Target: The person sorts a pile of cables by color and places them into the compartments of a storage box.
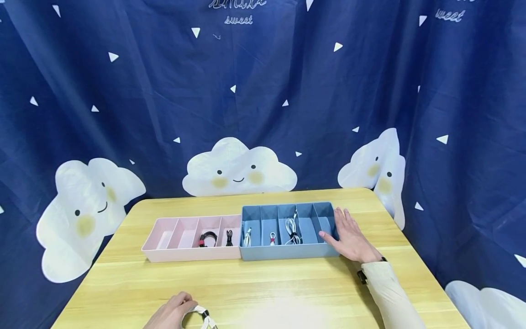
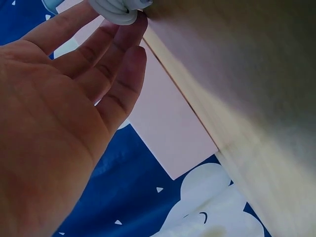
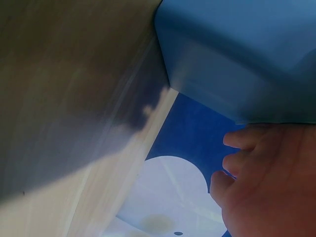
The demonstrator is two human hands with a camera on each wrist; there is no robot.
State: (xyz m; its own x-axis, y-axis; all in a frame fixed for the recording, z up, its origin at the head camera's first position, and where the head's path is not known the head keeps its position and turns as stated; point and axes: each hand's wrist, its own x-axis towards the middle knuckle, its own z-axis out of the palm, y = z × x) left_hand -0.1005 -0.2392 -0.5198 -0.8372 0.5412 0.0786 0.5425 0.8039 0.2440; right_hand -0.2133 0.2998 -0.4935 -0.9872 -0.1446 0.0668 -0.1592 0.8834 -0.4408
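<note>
At the table's near edge, my left hand (image 1: 171, 312) pinches a coiled white cable (image 1: 200, 309) with a black tie round it. The left wrist view shows the white coil (image 2: 116, 11) at the fingertips, the other fingers loosely bent. My right hand (image 1: 352, 238) rests against the right end of the blue divided box (image 1: 287, 252), fingers extended along its end wall and thumb over the near corner. In the right wrist view the hand (image 3: 271, 173) lies beside the blue wall (image 3: 217, 79).
Left of the blue box, a pink divided box (image 1: 193, 255) adjoins it, with a black cable with a red tie (image 1: 202, 242) and a smaller black cable (image 1: 229, 238) inside. White cables (image 1: 292, 228) lie in the blue box's left compartments. A blue curtain (image 1: 255, 114) hangs behind the table.
</note>
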